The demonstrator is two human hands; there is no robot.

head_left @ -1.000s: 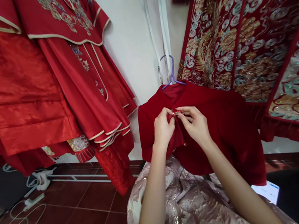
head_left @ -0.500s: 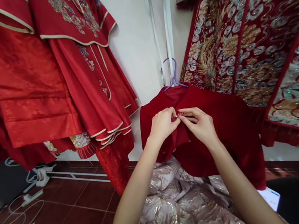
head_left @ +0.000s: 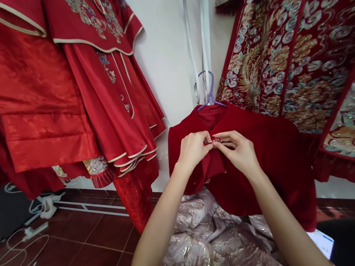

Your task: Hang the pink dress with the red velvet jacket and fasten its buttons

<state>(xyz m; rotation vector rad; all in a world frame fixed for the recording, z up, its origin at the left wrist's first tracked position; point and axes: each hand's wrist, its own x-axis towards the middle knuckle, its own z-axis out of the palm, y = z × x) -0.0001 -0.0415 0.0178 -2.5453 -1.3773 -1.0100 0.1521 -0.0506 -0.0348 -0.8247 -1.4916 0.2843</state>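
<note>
Fingers (head_left: 205,136), left and right, still in a pinch on the jacket (head_left: 268,154) fastening (head_left: 215,140), left forearm (head_left: 157,239) more slanted.

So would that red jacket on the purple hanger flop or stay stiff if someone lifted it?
Likely floppy: the red jacket drapes from the purple hanger, loosely folded at the front. It probably wouldn't feel slippery, since it looks matte and velvety.

Red bit (head_left: 215,140) btwn fingers (head_left: 227,135) part hidden, detail too sm.; embroid. gown (head_left: 306,54) cut off, R edge.
</note>
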